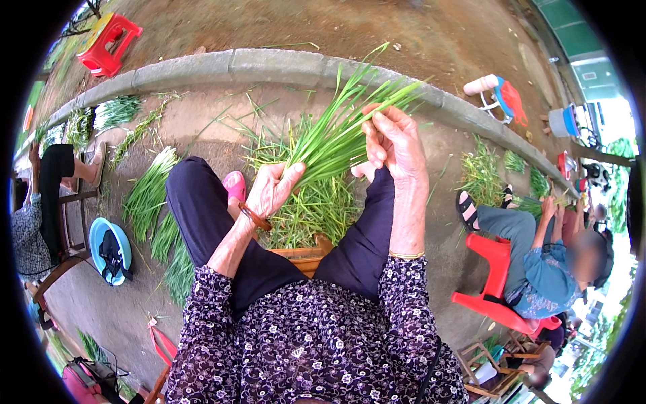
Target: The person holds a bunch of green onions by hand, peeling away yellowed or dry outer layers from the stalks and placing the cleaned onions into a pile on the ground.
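Observation:
My left hand [272, 189] is closed around the lower part of a bunch of long, flat green leaves, likely garlic chives [330, 139]. The bunch slants up to the right, its tips fanning out over the concrete kerb. At its upper right side my right hand [401, 144] has thumb and forefinger pinched on a leaf, the other fingers curled. Below the bunch, a loose heap of green and yellowed leaves [318, 212] covers the ground between my feet. Part of a wooden stool [303, 260] shows between my thighs.
Sorted chive bundles [151, 194] lie beside my left knee, near a light-blue basin [111, 227] holding a dark item. A concrete kerb [277, 65] curves ahead. On the right, a person [550, 272] sits on a red plastic chair [489, 262]; another sits at left.

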Demonstrator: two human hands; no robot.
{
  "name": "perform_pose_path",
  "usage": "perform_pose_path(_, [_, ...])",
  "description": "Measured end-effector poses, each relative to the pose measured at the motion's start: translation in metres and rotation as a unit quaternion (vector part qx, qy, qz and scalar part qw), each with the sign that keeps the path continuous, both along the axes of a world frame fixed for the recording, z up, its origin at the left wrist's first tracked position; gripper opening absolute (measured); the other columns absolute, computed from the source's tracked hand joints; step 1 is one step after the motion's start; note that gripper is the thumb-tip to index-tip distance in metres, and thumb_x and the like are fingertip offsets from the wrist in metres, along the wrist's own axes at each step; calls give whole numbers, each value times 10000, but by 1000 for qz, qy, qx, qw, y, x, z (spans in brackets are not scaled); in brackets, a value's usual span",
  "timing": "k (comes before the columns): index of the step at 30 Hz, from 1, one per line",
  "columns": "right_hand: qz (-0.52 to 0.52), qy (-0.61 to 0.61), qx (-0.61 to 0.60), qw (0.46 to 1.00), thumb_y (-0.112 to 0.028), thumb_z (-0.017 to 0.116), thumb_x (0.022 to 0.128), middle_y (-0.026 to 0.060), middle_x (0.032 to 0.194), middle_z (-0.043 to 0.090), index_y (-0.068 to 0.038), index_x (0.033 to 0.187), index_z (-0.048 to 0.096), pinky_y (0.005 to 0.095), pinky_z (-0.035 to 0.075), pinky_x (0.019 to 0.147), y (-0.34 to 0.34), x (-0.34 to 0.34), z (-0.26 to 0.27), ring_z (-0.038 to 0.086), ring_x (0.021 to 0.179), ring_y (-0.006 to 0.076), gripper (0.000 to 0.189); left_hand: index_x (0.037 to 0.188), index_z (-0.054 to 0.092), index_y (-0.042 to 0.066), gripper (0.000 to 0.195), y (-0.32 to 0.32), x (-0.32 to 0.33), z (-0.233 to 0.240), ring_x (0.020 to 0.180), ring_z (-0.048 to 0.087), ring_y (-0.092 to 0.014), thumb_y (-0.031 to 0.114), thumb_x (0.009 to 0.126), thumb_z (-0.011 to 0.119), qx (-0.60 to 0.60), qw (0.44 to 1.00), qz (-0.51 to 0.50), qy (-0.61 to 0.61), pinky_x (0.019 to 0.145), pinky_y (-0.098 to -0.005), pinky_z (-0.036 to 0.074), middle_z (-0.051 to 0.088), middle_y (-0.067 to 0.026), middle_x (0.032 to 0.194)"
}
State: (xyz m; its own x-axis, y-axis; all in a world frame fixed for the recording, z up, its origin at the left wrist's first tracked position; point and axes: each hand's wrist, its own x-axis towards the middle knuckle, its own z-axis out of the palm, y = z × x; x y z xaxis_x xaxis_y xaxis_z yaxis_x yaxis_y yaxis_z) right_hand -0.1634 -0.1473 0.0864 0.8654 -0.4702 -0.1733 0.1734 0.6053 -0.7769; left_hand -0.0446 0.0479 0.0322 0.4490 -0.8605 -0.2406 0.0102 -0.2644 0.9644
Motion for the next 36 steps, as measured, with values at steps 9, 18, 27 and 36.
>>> perform_pose_path(9, [71, 128, -151, 978, -111, 582, 800, -7, 610, 523, -14, 888, 586, 162, 319, 331, 31, 12, -14, 430, 404, 29, 130, 756, 588, -5, 479, -3, 3, 21, 536, 441, -80, 455, 833, 481, 87, 996, -2, -25, 496, -250, 348, 497, -3, 554])
perform_pose_path(18, [105, 173, -268, 942, -87, 611, 773, -27, 594, 544, -15, 822, 611, 158, 320, 364, 51, 19, -22, 451, 467, 11, 87, 831, 584, 2, 386, -1, 8, 1, 563, 464, -49, 376, 756, 639, -2, 996, 60, 66, 505, -214, 380, 518, 23, 606])
perform_pose_path(27, [78, 151, -190, 967, -58, 577, 791, 36, 633, 586, 16, 861, 584, 172, 398, 368, 49, 17, -26, 511, 468, 55, 102, 1000, 562, 13, 412, -1, 9, 7, 718, 498, -40, 188, 672, 740, -51, 985, 29, 160, 625, -198, 419, 590, 16, 842])
perform_pose_path(36, [74, 140, -206, 966, -42, 567, 794, 64, 701, 603, 19, 853, 578, 177, 420, 397, 50, 16, -27, 528, 492, 70, 85, 1043, 513, 18, 394, -1, 9, 6, 621, 486, -44, 89, 696, 688, -66, 974, 30, 215, 551, -198, 406, 565, 18, 770])
